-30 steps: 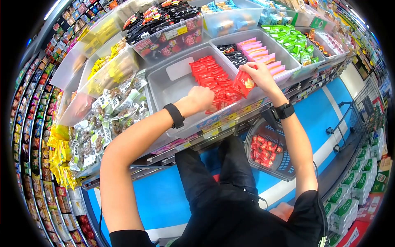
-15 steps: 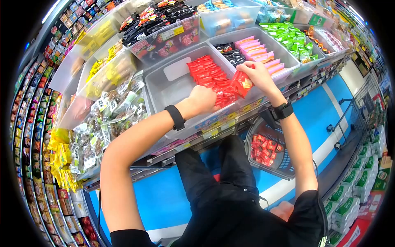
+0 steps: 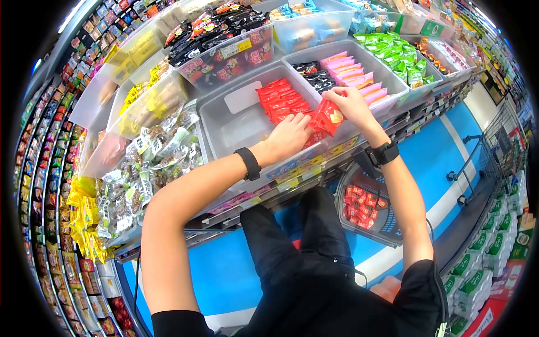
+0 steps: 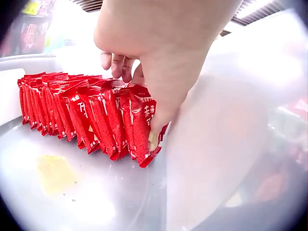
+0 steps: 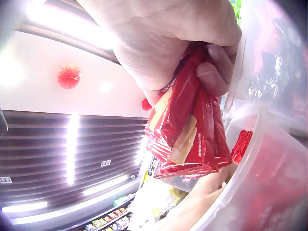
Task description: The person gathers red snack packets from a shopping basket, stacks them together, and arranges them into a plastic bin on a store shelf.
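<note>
My right hand (image 3: 349, 106) pinches red snack packets (image 5: 192, 130) by their upper ends, above the bin's front right corner. They hang overlapping, at least two of them, pictures of pale sticks on their fronts. My left hand (image 3: 289, 136) is down in the grey bin (image 3: 224, 126) at the near end of a row of red packets (image 3: 281, 98). In the left wrist view, the left thumb (image 4: 156, 137) lies against the face of the end packet (image 4: 140, 122). The left index fingertip is hidden behind that packet's top, while the other fingers hang over the row.
A grey basket (image 3: 396, 224) with several red packets stands low at the right. Neighbouring bins hold pink packets (image 3: 351, 73), green packets (image 3: 393, 53) and clear bags (image 3: 151, 163). A shopping cart (image 3: 499, 140) stands farther right.
My left hand has moved right and its curled fingers have spread over the end of the packet row. The right hand keeps its packets in nearly the same place.
</note>
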Available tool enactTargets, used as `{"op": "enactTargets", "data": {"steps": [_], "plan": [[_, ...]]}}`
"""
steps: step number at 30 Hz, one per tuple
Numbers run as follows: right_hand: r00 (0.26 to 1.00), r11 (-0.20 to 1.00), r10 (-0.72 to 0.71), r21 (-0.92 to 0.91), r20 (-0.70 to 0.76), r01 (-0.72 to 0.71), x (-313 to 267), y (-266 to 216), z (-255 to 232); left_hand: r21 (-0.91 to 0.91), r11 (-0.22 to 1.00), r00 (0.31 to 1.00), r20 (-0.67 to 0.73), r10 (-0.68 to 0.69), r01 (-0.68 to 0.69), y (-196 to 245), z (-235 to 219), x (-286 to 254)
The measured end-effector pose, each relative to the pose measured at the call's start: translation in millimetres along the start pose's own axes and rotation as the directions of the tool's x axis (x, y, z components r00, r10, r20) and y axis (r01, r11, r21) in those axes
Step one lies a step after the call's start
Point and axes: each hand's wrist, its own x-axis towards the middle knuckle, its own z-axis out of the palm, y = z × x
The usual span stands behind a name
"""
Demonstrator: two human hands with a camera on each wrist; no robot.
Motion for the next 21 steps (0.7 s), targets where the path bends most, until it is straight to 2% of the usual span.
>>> {"op": "enactTargets", "data": {"steps": [1, 3, 4, 6, 7, 11, 13, 14, 16, 17, 18, 20, 21], "plan": [[1.0, 1.0, 0.011, 0.008, -0.008, -0.011, 0, 0, 0, 0.001, 1.0, 1.0, 0.001, 0.0, 0.0, 0, -2, -1], [1.0, 1.0, 0.003, 0.012, -0.007, -0.003, 0, 0, 0, 0.018, 0.993, 0.993, 0.033, -0.114, 0.114, 1, -7, -6], [1.0, 1.0, -0.004, 0.016, -0.006, 0.004, 0, 1, 0, 0.017, 0.994, 0.993, 0.034, -0.112, 0.111, 1, -11, -7], [1.0, 1.0, -0.01, 0.022, -0.008, 0.01, 0, 2, 1, -0.065, 0.958, 0.956, 0.108, -0.271, 0.279, 2, -20, -9], [1.0, 1.0, -0.022, 0.023, -0.008, 0.022, 0, 2, 1, -0.062, 0.948, 0.944, 0.133, -0.302, 0.312, 2, -18, -9], [1.0, 1.0, -0.007, -0.002, -0.011, 0.007, 0, 1, 1, -0.046, 0.937, 0.931, 0.142, -0.336, 0.345, 4, -16, -3], [1.0, 1.0, -0.002, -0.008, -0.019, 0.002, -2, -1, 0, -0.004, 0.899, 0.881, 0.202, -0.428, 0.438, 4, -18, -1], [1.0, 1.0, -0.002, -0.007, -0.019, 0.002, -2, -1, 0, -0.004, 0.899, 0.881, 0.203, -0.428, 0.437, 4, -18, -2], [1.0, 1.0, -0.002, -0.018, -0.018, 0.001, -2, 0, 0, 0.068, 0.841, 0.816, 0.211, -0.538, 0.537, 3, -21, -5], [1.0, 1.0, -0.006, -0.017, -0.018, 0.005, -1, 1, 1, 0.031, 0.807, 0.766, 0.295, -0.571, 0.59, 0, -23, -6], [1.0, 1.0, -0.012, -0.015, -0.023, 0.011, 0, 3, 1, 0.034, 0.807, 0.766, 0.293, -0.572, 0.589, -3, -25, -7], [0.999, 1.0, -0.018, -0.011, -0.03, 0.017, 1, 5, 2, -0.198, 0.607, 0.608, 0.516, -0.603, 0.77, -10, -24, -12], [1.0, 1.0, -0.013, -0.005, -0.026, 0.013, 2, 7, 2, -0.178, 0.6, 0.579, 0.567, -0.586, 0.78, -15, -24, -14]]}}
